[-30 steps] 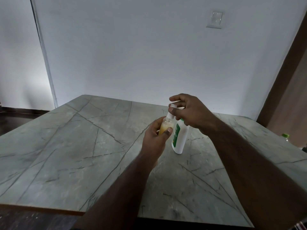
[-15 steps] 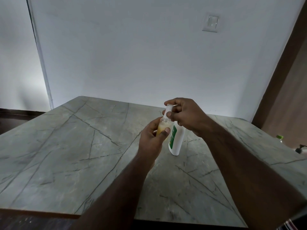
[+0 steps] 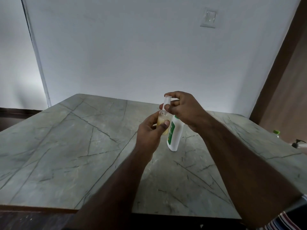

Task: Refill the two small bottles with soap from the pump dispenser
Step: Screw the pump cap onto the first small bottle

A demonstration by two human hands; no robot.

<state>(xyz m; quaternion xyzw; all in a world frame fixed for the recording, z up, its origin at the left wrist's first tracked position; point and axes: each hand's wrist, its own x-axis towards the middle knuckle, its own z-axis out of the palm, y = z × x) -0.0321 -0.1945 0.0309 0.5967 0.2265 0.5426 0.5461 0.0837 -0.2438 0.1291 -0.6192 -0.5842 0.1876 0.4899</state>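
My left hand (image 3: 150,134) grips a small clear bottle (image 3: 162,121) with yellowish soap in it, held upright above the table. My right hand (image 3: 182,108) pinches the bottle's clear spray top (image 3: 166,103) at the neck. Right behind the small bottle stands a white bottle with a green label (image 3: 174,138) on the grey marble table (image 3: 66,146); its top is hidden by my right hand. A dark pump dispenser (image 3: 298,143) shows at the far right edge, past the table.
A green-capped bottle (image 3: 276,132) stands beyond the table's right side near the brown door frame. A white wall with a light switch (image 3: 208,19) rises behind the table. The table's near edge runs along the bottom of the view.
My right hand's fingers have shifted round the clear top and it stands a little higher on the small bottle. The left hand keeps the same grip.
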